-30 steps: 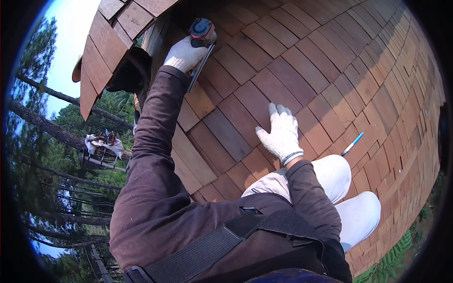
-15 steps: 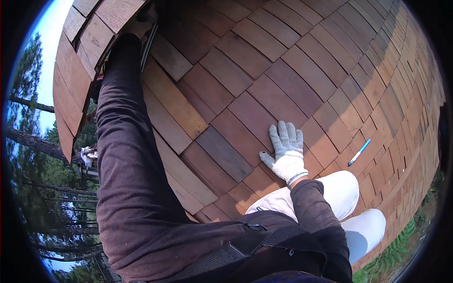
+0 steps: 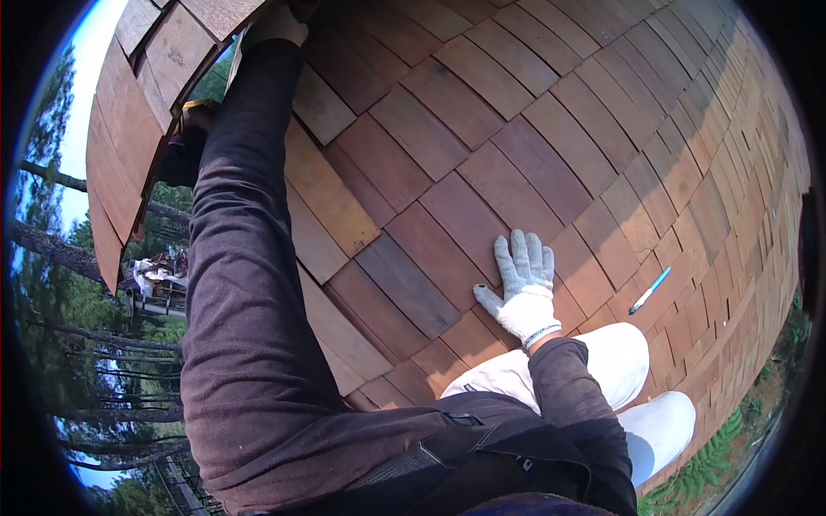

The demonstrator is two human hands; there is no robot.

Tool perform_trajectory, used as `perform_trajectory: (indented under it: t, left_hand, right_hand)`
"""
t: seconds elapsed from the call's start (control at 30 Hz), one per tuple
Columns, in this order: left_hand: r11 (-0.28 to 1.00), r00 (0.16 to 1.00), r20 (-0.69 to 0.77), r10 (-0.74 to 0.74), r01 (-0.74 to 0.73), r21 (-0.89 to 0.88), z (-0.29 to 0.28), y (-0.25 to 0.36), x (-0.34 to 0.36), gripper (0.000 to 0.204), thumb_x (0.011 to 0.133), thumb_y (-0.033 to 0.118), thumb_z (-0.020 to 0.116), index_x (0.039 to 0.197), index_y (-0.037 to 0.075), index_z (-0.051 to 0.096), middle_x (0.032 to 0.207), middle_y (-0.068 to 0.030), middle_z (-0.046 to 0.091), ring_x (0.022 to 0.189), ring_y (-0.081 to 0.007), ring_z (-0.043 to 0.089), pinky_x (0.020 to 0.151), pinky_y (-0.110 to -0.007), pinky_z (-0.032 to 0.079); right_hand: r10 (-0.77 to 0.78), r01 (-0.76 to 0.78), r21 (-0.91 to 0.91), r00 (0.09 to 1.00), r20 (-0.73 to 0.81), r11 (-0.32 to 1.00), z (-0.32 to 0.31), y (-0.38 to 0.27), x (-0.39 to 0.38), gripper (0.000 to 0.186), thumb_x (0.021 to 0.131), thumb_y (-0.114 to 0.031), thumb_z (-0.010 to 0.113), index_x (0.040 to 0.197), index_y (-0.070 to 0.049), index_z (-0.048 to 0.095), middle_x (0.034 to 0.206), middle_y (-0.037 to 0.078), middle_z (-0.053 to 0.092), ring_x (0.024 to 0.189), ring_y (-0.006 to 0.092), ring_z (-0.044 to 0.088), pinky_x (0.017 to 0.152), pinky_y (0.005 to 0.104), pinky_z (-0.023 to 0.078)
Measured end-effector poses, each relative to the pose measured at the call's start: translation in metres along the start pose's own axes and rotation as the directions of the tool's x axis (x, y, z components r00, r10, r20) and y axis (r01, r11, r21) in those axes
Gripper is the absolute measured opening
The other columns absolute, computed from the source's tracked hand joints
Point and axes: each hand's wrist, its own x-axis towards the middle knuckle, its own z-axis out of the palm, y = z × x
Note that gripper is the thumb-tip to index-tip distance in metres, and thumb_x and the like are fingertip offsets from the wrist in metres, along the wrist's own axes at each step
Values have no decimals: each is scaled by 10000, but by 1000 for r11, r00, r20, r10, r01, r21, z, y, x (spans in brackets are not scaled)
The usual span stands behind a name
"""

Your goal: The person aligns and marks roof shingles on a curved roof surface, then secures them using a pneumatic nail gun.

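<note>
Steadying the far-left reach of the left hand [image 3: 284, 27], its fingers too shadowed to tell, seems best done with the white-knit-gloved right hand [image 3: 521, 291] flat, fingers spread, on the near, central reddish-brown rectangular wooden shingles [image 3: 460, 215].

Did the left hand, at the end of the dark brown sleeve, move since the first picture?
Yes: the left hand went farther up the picture, away from the yellowish-orange rectangular wooden shingle.
</note>
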Motion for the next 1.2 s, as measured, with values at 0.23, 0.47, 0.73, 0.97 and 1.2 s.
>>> perform_trajectory:
  t: [0.23, 0.47, 0.73, 0.97, 1.2]
  left_hand:
    - [985, 999, 19, -41, 44, -169, 2, 27, -22, 361, 887, 273, 662, 1247, 275, 690, 1395, -133, 626, 1289, -343, 615, 1030, -499, 526]
    - [969, 963, -198, 184, -211, -125, -5, 12, -53, 381, 900, 243, 655, 1280, 210, 659, 1346, -147, 638, 1203, -377, 652, 992, -507, 545]
    - [971, 958, 168, 233, -219, -97, -59, 72, -102, 440, 907, 227, 651, 1337, 143, 620, 1336, -179, 640, 1197, -391, 659, 1011, -495, 551]
    - [977, 962, 173, 211, -203, -67, -53, 71, -105, 445, 900, 226, 634, 1324, 94, 614, 1319, -220, 637, 1206, -405, 652, 1020, -501, 546]
    - [943, 969, 103, 224, -189, -272, -62, 48, -95, 494, 841, 284, 678, 1291, 80, 661, 1209, -253, 716, 1185, -400, 666, 1016, -475, 528]
  right_hand:
    - [4, -4, -57, 1000, -14, 998, 2, 3, -1, 902, 829, -553, 748, 1569, -127, 460, 1634, 221, 385, 1518, 469, 306, 1244, 620, 187]
    - [-14, 13, -74, 1000, -8, 997, 4, 1, -1, 897, 834, -559, 739, 1562, -114, 461, 1630, 232, 384, 1512, 469, 307, 1244, 619, 178]
    - [-4, 4, -104, 1000, -5, 995, 2, 4, -3, 921, 848, -585, 722, 1589, -123, 430, 1654, 224, 357, 1540, 461, 273, 1258, 603, 159]
    - [-8, 8, -77, 1000, 5, 997, 2, 4, -3, 916, 844, -591, 721, 1593, -150, 432, 1657, 212, 359, 1539, 449, 285, 1262, 589, 170]
    - [12, -14, -84, 1000, -27, 996, 1, 8, -2, 910, 834, -576, 739, 1583, -152, 445, 1646, 204, 377, 1527, 437, 310, 1256, 588, 186]
